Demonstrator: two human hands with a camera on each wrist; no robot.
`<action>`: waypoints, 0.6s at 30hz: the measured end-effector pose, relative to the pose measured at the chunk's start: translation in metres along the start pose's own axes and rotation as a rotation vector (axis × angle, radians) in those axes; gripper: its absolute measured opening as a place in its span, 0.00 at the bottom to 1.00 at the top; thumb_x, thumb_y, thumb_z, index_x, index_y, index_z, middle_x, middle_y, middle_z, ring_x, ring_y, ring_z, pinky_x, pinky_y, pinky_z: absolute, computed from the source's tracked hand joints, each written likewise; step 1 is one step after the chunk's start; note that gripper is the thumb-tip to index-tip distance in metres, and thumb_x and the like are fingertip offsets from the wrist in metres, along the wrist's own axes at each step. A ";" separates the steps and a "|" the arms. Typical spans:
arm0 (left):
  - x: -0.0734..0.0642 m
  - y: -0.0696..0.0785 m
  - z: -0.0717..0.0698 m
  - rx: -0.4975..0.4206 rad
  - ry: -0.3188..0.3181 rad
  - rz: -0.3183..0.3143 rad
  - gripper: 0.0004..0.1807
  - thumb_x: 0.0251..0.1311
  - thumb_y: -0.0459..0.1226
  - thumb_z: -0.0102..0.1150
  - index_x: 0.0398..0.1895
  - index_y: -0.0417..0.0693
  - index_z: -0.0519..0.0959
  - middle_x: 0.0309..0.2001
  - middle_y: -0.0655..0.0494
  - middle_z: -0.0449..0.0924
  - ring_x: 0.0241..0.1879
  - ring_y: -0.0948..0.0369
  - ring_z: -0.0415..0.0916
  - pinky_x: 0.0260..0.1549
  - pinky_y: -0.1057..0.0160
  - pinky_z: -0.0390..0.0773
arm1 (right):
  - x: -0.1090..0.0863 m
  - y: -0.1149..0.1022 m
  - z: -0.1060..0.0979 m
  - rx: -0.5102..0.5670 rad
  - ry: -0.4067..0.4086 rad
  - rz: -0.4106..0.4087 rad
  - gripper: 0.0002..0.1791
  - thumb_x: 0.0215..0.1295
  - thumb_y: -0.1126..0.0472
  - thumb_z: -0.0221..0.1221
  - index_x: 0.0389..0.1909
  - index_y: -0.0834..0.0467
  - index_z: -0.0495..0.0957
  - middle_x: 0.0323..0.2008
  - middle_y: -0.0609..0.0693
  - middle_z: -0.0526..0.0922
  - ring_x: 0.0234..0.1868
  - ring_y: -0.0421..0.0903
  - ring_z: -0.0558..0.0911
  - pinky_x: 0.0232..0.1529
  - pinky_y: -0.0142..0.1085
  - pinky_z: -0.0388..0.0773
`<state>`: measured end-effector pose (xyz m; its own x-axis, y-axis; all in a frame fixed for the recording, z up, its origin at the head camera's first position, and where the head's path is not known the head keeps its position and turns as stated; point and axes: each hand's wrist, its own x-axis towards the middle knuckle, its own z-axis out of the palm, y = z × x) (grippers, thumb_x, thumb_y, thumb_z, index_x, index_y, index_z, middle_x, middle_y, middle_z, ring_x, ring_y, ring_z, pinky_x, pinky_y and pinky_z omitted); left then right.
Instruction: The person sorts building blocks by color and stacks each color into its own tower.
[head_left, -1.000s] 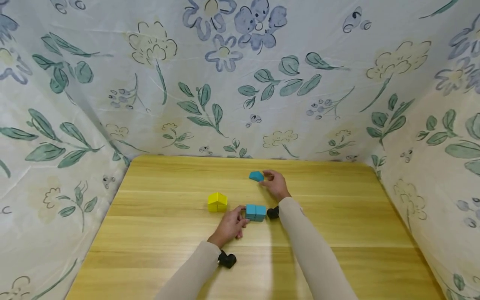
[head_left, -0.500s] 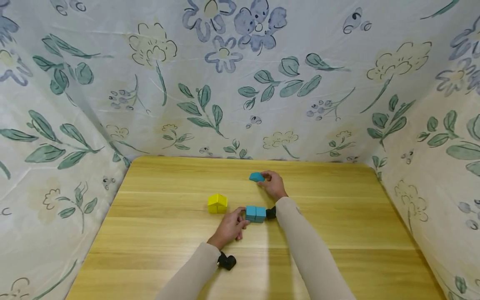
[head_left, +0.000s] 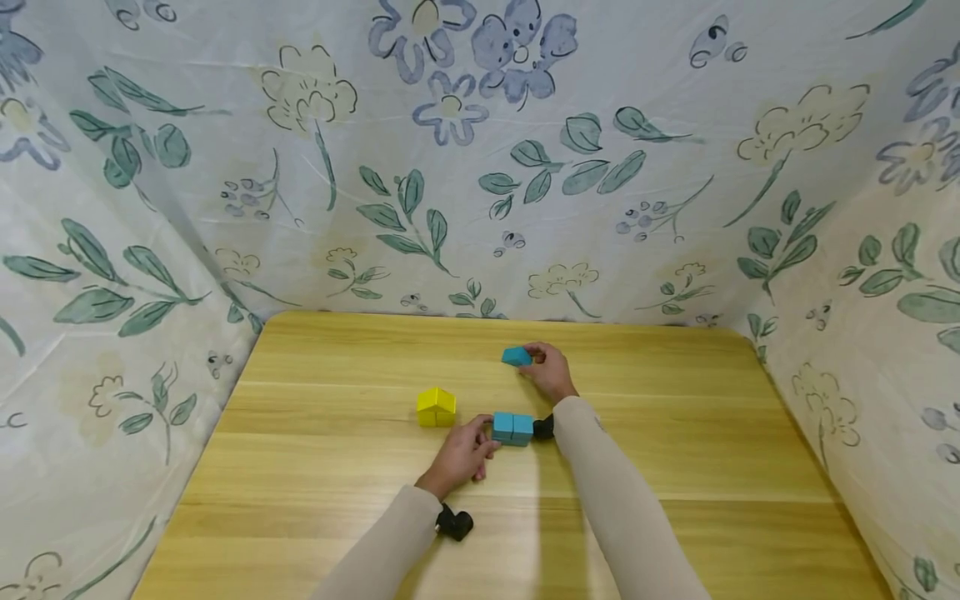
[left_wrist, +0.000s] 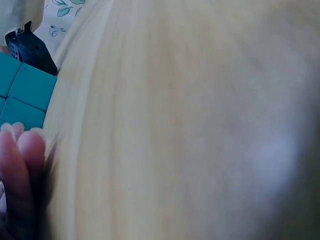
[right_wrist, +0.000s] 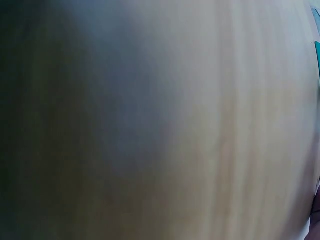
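At the far side of the table, my right hand point(head_left: 549, 372) pinches the right end of a blue block with slanted sides point(head_left: 514, 357). In the right wrist view only a sliver of a blue block point(right_wrist: 318, 52) shows at the right edge. My left hand point(head_left: 459, 454) rests beside a stack of blue cubes point(head_left: 513, 427), two wide and two high, its fingertips right at the stack's left side. Seen from the left wrist, the fingers point(left_wrist: 31, 150) lie close to the lower blue cubes point(left_wrist: 22, 114).
A small yellow block house point(head_left: 436, 407) with a peaked top stands left of the blue stack. The wooden table point(head_left: 675, 467) is bordered by a floral cloth point(head_left: 480, 275) behind and at both sides. Black wrist cameras point(head_left: 454, 522) sit under both wrists.
The right hand's fingers have closed in from beside the blue slanted block onto its right end. The left hand and the stack stay in place.
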<state>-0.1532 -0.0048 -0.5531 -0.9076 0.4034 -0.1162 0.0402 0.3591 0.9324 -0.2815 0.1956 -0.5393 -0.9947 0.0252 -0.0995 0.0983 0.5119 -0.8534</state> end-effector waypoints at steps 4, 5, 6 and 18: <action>0.000 0.000 0.001 0.001 0.003 -0.001 0.26 0.67 0.35 0.56 0.66 0.37 0.64 0.25 0.55 0.74 0.12 0.62 0.72 0.13 0.62 0.77 | -0.002 -0.001 0.000 -0.001 0.007 -0.009 0.22 0.57 0.66 0.67 0.54 0.62 0.77 0.52 0.59 0.78 0.47 0.54 0.71 0.51 0.47 0.70; -0.001 0.000 0.001 0.001 0.003 -0.002 0.26 0.67 0.35 0.56 0.66 0.37 0.64 0.25 0.55 0.74 0.12 0.62 0.72 0.13 0.62 0.77 | -0.002 -0.001 0.000 -0.004 0.010 -0.009 0.22 0.57 0.66 0.67 0.54 0.62 0.78 0.52 0.58 0.78 0.47 0.54 0.72 0.52 0.47 0.71; -0.001 0.000 0.002 0.001 0.003 -0.002 0.26 0.67 0.35 0.56 0.66 0.37 0.64 0.25 0.55 0.74 0.12 0.62 0.72 0.13 0.62 0.77 | -0.003 -0.002 -0.001 -0.002 0.014 -0.010 0.22 0.57 0.66 0.67 0.53 0.63 0.78 0.51 0.59 0.78 0.48 0.54 0.72 0.52 0.48 0.71; -0.002 0.001 0.000 0.014 0.003 -0.004 0.26 0.68 0.35 0.55 0.66 0.38 0.64 0.25 0.55 0.74 0.12 0.62 0.72 0.13 0.62 0.77 | -0.010 0.009 -0.005 -0.023 0.034 -0.058 0.21 0.58 0.64 0.68 0.52 0.63 0.79 0.49 0.58 0.80 0.45 0.53 0.75 0.49 0.45 0.73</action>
<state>-0.1516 -0.0045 -0.5517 -0.9091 0.3992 -0.1193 0.0421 0.3728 0.9270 -0.2712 0.2048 -0.5435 -0.9992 0.0242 -0.0328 0.0406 0.5328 -0.8453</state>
